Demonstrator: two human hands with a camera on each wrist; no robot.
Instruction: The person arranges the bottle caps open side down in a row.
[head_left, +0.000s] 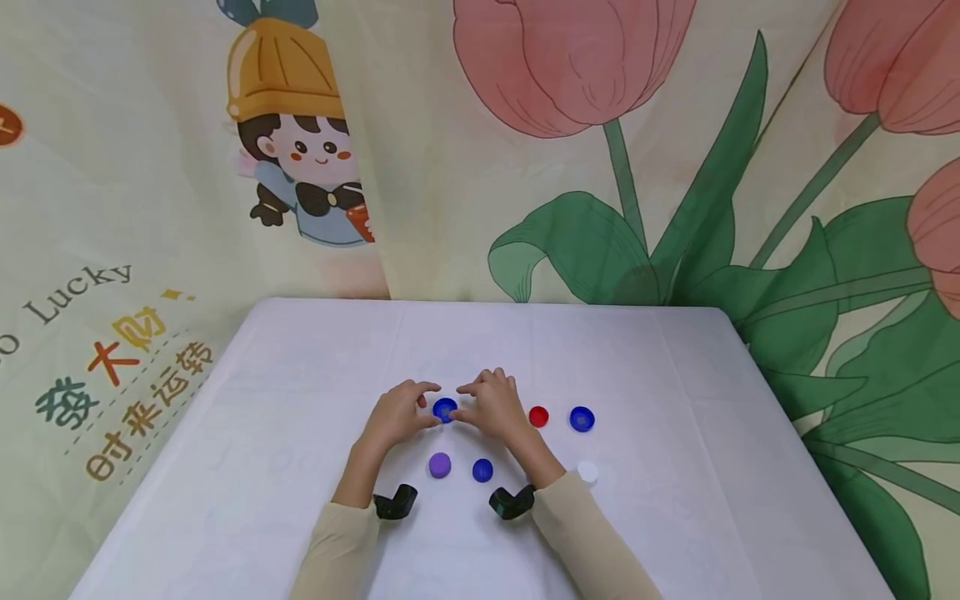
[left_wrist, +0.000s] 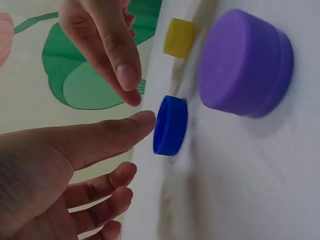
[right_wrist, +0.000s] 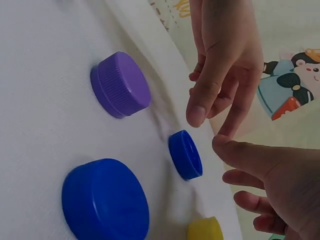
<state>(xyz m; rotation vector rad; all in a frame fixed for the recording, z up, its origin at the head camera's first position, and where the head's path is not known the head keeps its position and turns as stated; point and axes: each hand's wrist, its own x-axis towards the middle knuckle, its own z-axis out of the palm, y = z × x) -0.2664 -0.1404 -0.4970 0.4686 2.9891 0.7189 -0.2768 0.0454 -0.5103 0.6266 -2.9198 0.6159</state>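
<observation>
Blue cap [left_wrist: 175,126] near left hand [left_wrist: 52,162] and right hand [left_wrist: 106,42], purple cap [left_wrist: 240,65] and yellow cap [left_wrist: 179,38] apart from it

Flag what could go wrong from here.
The left hand and right hand flank a hollow-side-up blue round plastic cap; either might knock it.
The right hand seems to hide the small yellow plastic cap from the head view; it may get bumped unseen.
The beige fabric right sleeve appears close to the round white plastic cap and could brush it.

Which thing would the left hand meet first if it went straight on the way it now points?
Probably the blue cap that lies between the left hand and the right hand. The left hand's height is hard to judge, so it might pass above the cap.
</observation>
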